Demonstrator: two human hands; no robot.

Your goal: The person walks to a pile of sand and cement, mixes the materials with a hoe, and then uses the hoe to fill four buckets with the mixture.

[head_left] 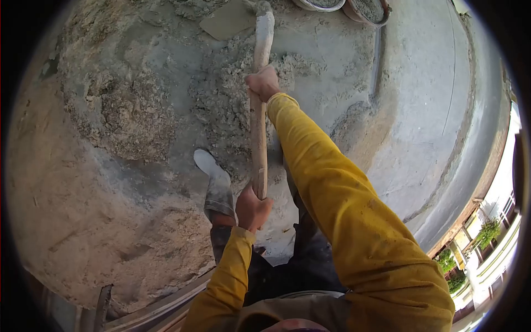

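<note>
A hoe with a long wooden handle point(258, 130) stretches away from my body in the head view. Its flat, mortar-smeared blade point(225, 21) lies at the top, on the wet grey surface. My right hand point(264, 83) is wrapped round the upper part of the handle, my arm reaching far forward. Lower down, near my body, my left hand point(253, 209) grips the handle's end. Lumpy wet mortar point(224, 105) spreads beneath the handle, between the blade and my boot point(213, 177).
Two buckets stand at the top edge, a light-rimmed one point(321, 4) and a reddish one point(368, 11), both holding grey mix. A rough heap point(130, 113) lies on the left. Smooth concrete point(426, 110) runs along the right. Boards point(160, 304) lie at the lower left.
</note>
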